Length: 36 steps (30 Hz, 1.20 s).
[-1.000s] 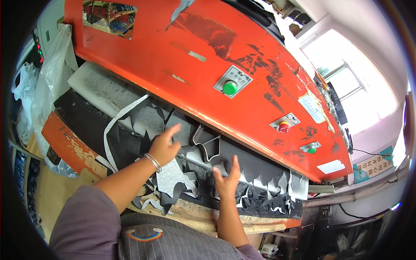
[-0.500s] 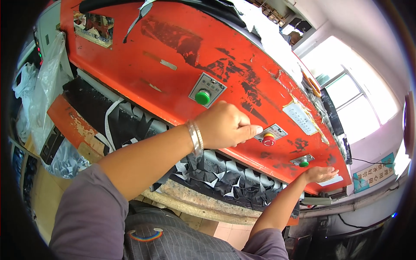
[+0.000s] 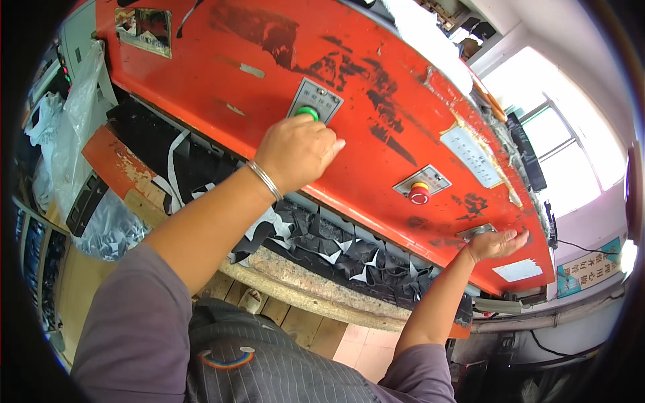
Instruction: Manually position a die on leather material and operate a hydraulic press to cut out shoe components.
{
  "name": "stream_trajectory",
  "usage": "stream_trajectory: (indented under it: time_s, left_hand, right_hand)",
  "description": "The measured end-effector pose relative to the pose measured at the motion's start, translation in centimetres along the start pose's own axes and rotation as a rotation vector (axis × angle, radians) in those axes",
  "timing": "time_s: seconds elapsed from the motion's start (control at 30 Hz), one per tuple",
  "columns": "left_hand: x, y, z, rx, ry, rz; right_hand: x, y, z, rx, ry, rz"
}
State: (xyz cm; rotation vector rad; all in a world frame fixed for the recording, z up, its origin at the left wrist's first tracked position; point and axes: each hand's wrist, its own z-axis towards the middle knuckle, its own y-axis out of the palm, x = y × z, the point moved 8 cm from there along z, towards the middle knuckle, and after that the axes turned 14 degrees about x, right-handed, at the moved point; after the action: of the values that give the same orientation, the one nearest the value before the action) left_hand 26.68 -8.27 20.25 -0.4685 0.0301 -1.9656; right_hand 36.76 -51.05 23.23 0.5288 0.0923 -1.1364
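Observation:
My left hand [image 3: 295, 153] is curled into a loose fist, thumb sticking out, with its knuckles against the lower part of a green push button [image 3: 308, 112]. That button sits on a metal plate [image 3: 329, 101] on the red front of a large machine [image 3: 222, 74]. Farther right, my right hand [image 3: 496, 244] has its fingers stretched out and covers a second small button plate [image 3: 476, 232]; the button there is hidden behind it. Between both hands a red mushroom-shaped stop button [image 3: 419, 193] with a yellow collar stands untouched.
Below the red front, cut black and white sheet scraps [image 3: 336, 245] lie along the machine bed, above a worn board edge [image 3: 309, 292]. Clear plastic bags [image 3: 70, 148] hang at the left. A thin black cable [image 3: 578, 246] runs along the right wall.
My left hand has moved left onto the green button from beside the red stop button. My right hand now covers the right-hand green button, which showed before. The view has shifted slightly.

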Motion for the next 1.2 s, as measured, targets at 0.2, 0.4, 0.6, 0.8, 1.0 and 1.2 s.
stream_trajectory:
  time_s: [0.2,0.4,0.6,0.8,1.0,1.2]
  left_hand:
    - [1.8,-1.0,-11.8,-0.488,-0.387,-0.163]
    - [7.4,-5.0,-26.6,-1.018,-0.364,-0.044]
    - [8.7,-8.2,-28.1,-0.828,-0.418,0.03]
    - [6.0,-5.5,-26.5,-0.929,-0.437,-0.005]
    - [2.1,-2.7,-27.4,-1.381,-0.559,-0.225]
    - [-6.6,-2.0,-25.4,-0.443,-1.214,-0.574]
  right_hand:
    - [-5.2,-6.3,-6.5,-0.305,-0.178,0.104]
    - [-21.7,-20.6,-21.8,-1.671,-0.139,0.705]
    - [-23.3,-25.8,-24.4,-1.706,-0.215,0.473]
    - [-24.2,-22.1,-24.4,-1.771,-0.216,0.479]
    - [-22.9,-15.7,-28.5,-2.417,0.329,0.415]
    - [-24.6,-4.1,-31.7,-1.748,-0.127,0.208]
